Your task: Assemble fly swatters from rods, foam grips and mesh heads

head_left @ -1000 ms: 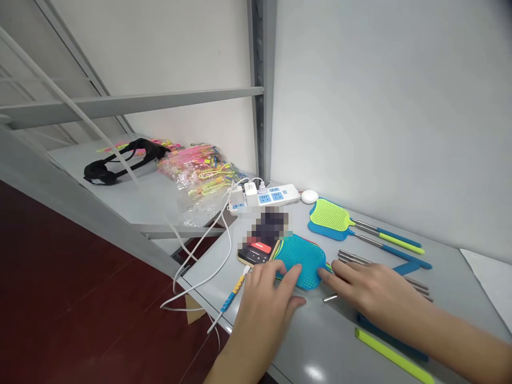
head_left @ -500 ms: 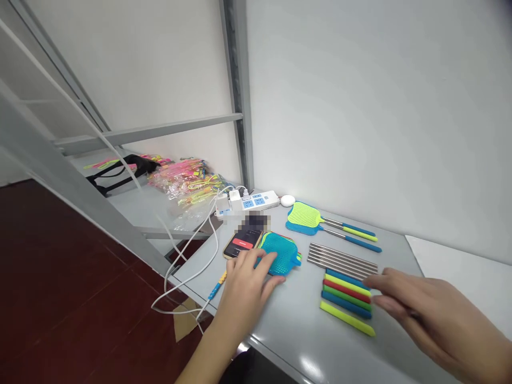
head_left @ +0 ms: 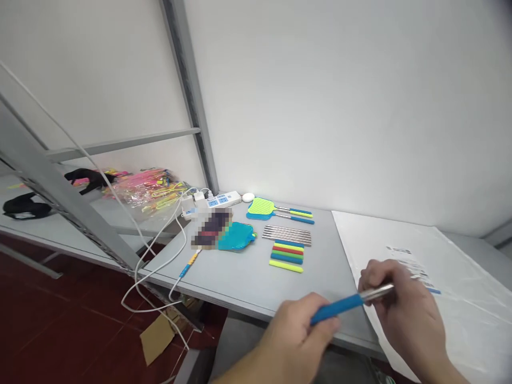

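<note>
A blue handle sleeve (head_left: 340, 308) fitted to a short metal rod (head_left: 376, 293) is held over the front of the table. My left hand (head_left: 294, 333) is closed around the sleeve's near end, and my right hand (head_left: 414, 312) grips the rod's far end, hiding its tip. Beyond them several loose handle sleeves (head_left: 287, 257) in yellow, red, green and blue lie side by side. Behind those is a row of steel rods (head_left: 287, 235). A stack of fly swatter heads (head_left: 237, 236), blue on top, lies left of the rods. Fly swatters (head_left: 262, 207) with handles rest near the wall.
A blurred-out phone (head_left: 212, 229) lies beside the swatter heads, with a white cable (head_left: 142, 266) hanging off the left edge. A power strip (head_left: 224, 199) and a white round object (head_left: 248, 197) sit at the back. White plastic sheeting (head_left: 368, 229) covers the right side.
My left hand has left the swatter heads and now grips the blue sleeve. My right hand has moved away from the loose sleeves and holds the rod. The view has swung right.
</note>
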`<state>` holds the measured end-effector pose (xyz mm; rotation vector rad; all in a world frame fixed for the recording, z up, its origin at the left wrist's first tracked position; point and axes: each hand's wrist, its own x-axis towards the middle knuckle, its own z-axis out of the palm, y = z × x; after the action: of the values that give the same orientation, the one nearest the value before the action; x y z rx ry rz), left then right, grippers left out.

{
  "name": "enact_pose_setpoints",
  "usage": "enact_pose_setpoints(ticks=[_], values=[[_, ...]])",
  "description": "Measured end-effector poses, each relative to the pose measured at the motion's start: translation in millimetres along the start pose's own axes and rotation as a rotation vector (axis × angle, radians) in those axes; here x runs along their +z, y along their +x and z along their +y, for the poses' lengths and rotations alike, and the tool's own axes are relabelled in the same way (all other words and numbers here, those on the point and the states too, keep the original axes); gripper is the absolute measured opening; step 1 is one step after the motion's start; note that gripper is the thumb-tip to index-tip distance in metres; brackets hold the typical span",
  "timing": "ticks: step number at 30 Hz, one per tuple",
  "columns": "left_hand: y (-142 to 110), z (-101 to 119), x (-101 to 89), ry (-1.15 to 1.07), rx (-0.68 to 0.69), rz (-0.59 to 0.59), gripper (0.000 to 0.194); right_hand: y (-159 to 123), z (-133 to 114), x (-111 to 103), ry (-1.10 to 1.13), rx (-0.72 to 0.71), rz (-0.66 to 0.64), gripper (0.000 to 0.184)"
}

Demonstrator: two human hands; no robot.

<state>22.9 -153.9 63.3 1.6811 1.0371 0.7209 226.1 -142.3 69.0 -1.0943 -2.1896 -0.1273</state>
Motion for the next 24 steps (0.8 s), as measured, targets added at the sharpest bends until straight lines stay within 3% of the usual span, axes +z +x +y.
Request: enact_pose_setpoints(ticks=[3,6,9,17,24], values=[[-25.9,4.4,-17.1,0.164,0.062,-0.007,0.024,-23.4,-9.0,-27.5,0.169,0.241,-0.027,0.030],[-42.9,1.1,-28.3,0.298,0.170,-0.027,0.019,-51.8,-17.7,-39.8,0.324,0.327,-0.211,0.015],[-46.3,-6.8,-27.0,0.384,0.253,-0.029,0.019,-67.6,-28.7,-34.0,0.223,0.242,-0.325,0.018],[-43.7,-21.4,-15.0,0.462,0.383,0.025,0.027,-57.2,-47.1,-5.2,-0.198,-0.002,-0.277,0.020],[-12.4,-30.7,-26.4,0.844,0.504,0.178,0.023,-32.4,-32.3,7.4,-0.134,0.054,-0.391,0.016]])
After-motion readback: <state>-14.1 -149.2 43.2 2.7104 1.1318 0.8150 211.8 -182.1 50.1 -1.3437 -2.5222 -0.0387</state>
